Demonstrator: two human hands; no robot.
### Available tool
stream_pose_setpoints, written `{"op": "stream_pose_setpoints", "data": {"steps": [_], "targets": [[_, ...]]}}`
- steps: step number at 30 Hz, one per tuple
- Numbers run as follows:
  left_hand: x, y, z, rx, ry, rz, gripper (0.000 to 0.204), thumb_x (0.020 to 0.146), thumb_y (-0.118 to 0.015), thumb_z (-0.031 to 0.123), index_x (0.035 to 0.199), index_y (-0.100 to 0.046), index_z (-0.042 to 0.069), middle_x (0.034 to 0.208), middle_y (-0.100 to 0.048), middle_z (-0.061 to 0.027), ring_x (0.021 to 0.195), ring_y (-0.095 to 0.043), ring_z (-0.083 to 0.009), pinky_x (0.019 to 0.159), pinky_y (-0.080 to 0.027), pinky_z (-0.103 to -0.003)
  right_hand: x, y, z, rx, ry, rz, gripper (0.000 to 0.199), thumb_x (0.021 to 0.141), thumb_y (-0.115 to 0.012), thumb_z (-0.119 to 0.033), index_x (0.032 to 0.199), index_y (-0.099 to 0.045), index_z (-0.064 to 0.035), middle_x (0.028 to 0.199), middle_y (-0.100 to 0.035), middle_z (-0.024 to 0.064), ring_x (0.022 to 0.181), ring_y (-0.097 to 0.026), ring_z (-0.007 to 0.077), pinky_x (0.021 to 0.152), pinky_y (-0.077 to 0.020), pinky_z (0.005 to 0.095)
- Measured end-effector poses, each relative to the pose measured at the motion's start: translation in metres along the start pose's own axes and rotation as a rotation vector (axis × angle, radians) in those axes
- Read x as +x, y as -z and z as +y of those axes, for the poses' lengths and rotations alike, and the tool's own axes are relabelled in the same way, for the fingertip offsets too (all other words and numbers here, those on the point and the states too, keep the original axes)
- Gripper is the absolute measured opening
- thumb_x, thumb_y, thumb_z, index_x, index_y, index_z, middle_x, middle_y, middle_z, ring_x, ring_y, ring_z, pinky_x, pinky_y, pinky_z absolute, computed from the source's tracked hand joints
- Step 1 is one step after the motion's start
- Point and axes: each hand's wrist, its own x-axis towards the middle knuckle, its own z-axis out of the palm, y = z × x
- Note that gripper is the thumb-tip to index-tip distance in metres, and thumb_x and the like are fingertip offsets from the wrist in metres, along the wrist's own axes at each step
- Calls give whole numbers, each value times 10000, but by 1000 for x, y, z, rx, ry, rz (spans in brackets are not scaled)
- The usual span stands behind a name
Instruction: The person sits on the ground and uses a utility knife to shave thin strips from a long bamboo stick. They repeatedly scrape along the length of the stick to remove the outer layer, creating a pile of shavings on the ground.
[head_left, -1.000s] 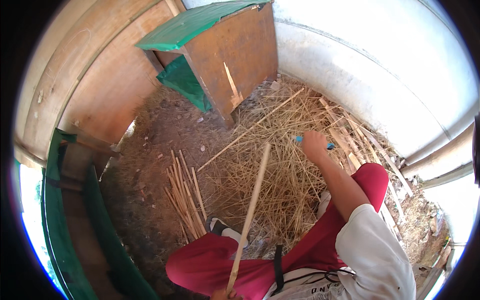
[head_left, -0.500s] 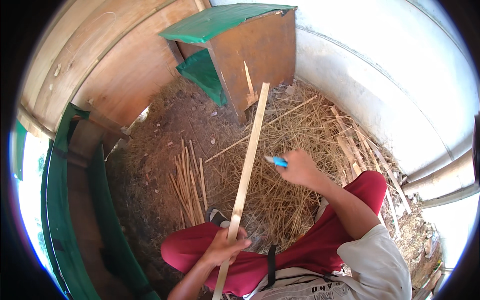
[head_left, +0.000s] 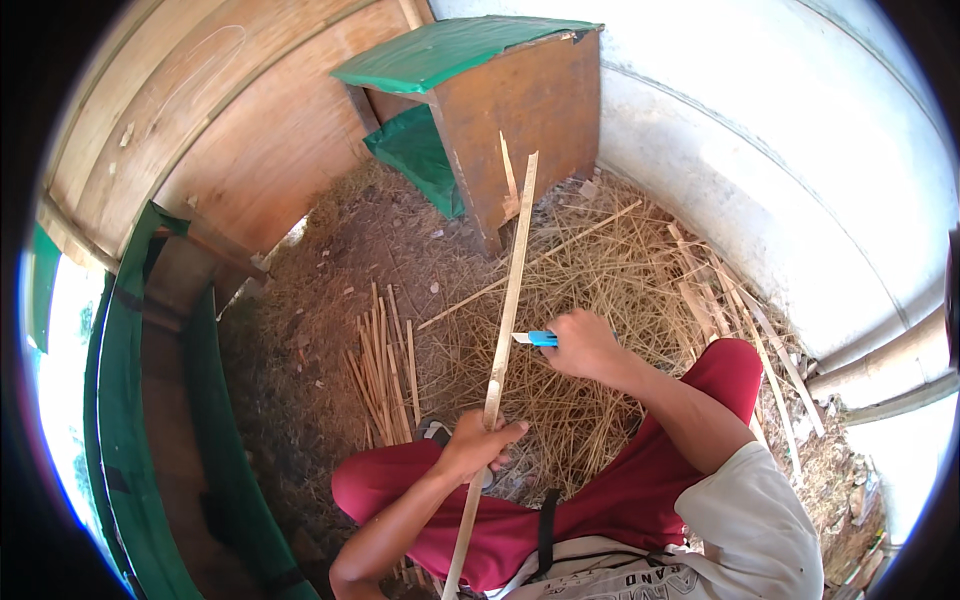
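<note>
While left hand (head_left: 478,447) fingers wrap long bamboo strip (head_left: 508,300), right hand (head_left: 585,345) fingers grip blue-handled knife (head_left: 535,339), blade touching strip.

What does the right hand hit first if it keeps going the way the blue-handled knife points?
Likely the long pale bamboo strip: the right hand holds a blue-handled knife whose blade tip sits at the strip's edge. The left hand grips that strip lower down. Depth is unclear.

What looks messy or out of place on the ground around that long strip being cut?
Pale shavings litter the ground, and loose slats lie scattered by the wall, unlike the neat bundle of sticks. The left hand grips the long strip; the right hand holds a blue-handled knife.
</note>
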Motion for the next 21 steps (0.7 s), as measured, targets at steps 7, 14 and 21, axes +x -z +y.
{"op": "stream_pose_setpoints", "data": {"steps": [7,14,21], "targets": [[17,2,-19,252,-205,55,412,760,-828,227,722,-441,90,630,-435,27,539,-403,-81,480,-341,-274,0,-9,-10,-44,34,-19,138,762,-671,-156,740,-690,-21,702,-663,197,681,-682,375,630,-556,469],[21,-5,-24,232,-236,91,380,719,-813,160,752,-441,86,650,-427,18,579,-403,-82,503,-356,-288,-10,-19,-16,-109,12,-43,114,719,-666,-114,719,-677,-1,691,-661,196,668,-687,369,608,-550,454],[25,-3,-63,171,-245,54,275,763,-702,80,772,-429,42,640,-432,-6,580,-430,-103,530,-403,-307,-8,-34,-23,-150,4,-3,96,719,-652,-93,698,-666,-1,715,-660,200,668,-687,365,586,-543,474]]}}
